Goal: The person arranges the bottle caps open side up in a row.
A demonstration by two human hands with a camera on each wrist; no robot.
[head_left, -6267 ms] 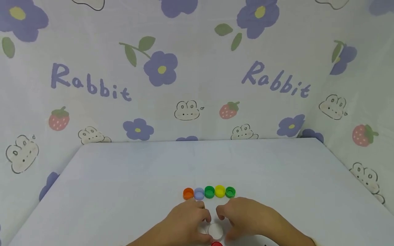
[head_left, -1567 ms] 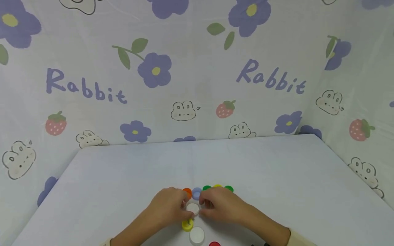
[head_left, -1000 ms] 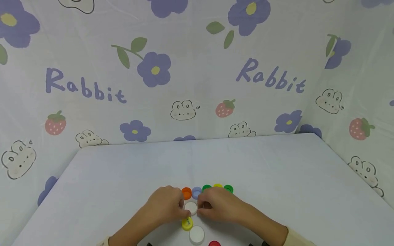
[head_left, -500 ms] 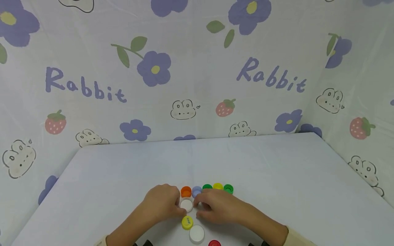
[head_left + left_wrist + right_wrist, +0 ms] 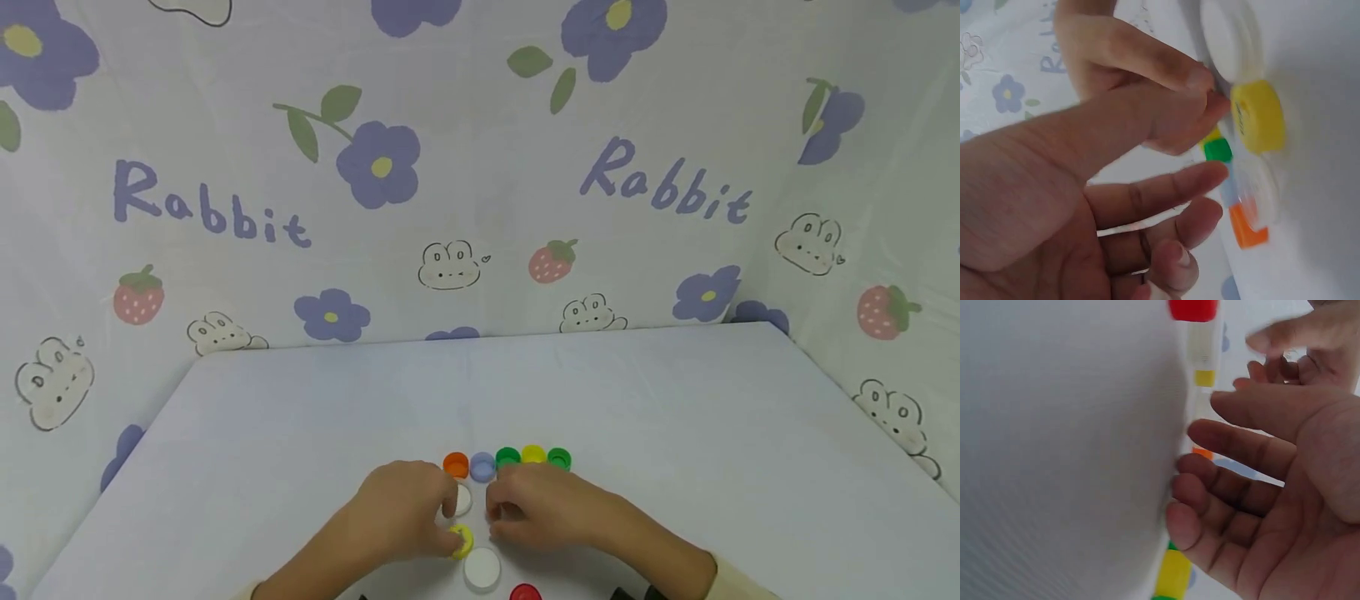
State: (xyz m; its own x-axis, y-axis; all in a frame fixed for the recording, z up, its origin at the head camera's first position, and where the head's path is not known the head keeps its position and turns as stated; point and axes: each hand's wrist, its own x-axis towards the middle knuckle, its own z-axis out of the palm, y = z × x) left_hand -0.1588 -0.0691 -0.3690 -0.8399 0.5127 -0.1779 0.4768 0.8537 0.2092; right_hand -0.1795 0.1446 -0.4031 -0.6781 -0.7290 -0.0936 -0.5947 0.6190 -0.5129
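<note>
Near the front of the table, my left hand (image 5: 405, 512) hovers beside a small white bottle cap (image 5: 462, 500), and its thumb overlaps a yellow bottle cap (image 5: 465, 542) in the head view. The left wrist view shows that hand's fingers loosely bent with nothing between them, apart from the marked yellow cap (image 5: 1260, 119). My right hand (image 5: 543, 508) is to the right of the small white cap, fingers relaxed and holding nothing, as the right wrist view shows. Below both hands lies a larger white cap (image 5: 482, 570), with a red cap (image 5: 526, 592) at the front edge of view.
Behind the hands runs a row of caps: orange (image 5: 455, 465), light blue (image 5: 483, 467), green (image 5: 508, 457), yellow (image 5: 533, 454) and another green cap (image 5: 558, 458). A printed cloth (image 5: 480, 200) hangs behind the white table (image 5: 300, 417).
The small white cap shifted left to sit below the orange cap. Both hands have since come away from it; the left moved toward the front yellow cap, the right slightly rightward.
</note>
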